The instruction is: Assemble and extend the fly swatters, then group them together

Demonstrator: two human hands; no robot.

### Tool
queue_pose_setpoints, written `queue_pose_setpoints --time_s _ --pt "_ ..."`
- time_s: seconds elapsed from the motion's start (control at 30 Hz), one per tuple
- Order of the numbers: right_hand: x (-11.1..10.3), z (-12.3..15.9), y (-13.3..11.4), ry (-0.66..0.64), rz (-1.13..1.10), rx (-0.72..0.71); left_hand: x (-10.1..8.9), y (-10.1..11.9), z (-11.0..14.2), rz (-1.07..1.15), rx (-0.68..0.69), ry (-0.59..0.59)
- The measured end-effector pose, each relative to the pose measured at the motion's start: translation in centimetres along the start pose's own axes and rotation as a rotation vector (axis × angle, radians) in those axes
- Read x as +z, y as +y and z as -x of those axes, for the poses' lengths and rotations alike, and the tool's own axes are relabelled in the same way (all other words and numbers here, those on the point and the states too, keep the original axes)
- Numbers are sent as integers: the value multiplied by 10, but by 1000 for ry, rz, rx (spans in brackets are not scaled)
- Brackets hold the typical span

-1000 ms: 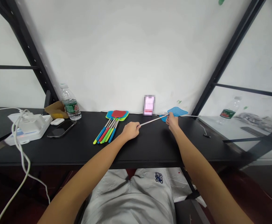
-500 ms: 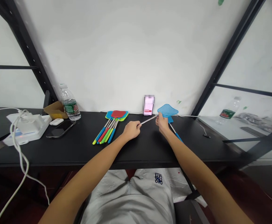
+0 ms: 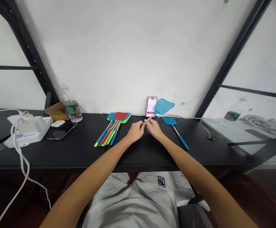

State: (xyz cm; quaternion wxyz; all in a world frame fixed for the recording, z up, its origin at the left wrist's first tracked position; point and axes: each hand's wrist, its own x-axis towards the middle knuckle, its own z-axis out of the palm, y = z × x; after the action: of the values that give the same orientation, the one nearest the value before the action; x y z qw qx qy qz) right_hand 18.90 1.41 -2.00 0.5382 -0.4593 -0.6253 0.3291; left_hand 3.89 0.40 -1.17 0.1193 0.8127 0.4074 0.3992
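at the far left of the black surface (image 3: 85, 152) sit a white charging block (image 3: 30, 122) with a looped white cable (image 3: 15, 139), a white earbud case (image 3: 57, 123), a dark smartphone (image 3: 62, 130), a flap of cardboard (image 3: 56, 111) and a water bottle (image 3: 70, 106). next comes a fanned bunch of fly swatters (image 3: 111, 133) with colored handles. the left hand (image 3: 135, 132) is curled closed at the lower end of a thin metal shaft, and the right hand (image 3: 155, 129) pinches that shaft narrowly, fingertips almost meeting the left hand. this blue fly swatter (image 3: 162, 106) stands tilted up above the surface, its mesh head beside a pixelated upright object (image 3: 151, 106). it looks very light, with a stiff but slender shaft and a soft, floppy head, so it likely handles best by the shaft or handle, not the mesh. further right, a second blue swatter (image 3: 172, 126) lies flat on the surface, its blue grip pointing toward the person.
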Motion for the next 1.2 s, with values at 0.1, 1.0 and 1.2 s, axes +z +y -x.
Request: queue_pose_setpoints --time_s 0.1,1.0,1.2 --pt "2 1 -1 -5 -11 -20 1 0 1 41 -1 -11" --pt "-203 -14 23 348 1003 392 -5 -8 1 -46 -24 82" --pt "-203 -6 16 154 1054 601 -7 -6 2 -87 -34 44"
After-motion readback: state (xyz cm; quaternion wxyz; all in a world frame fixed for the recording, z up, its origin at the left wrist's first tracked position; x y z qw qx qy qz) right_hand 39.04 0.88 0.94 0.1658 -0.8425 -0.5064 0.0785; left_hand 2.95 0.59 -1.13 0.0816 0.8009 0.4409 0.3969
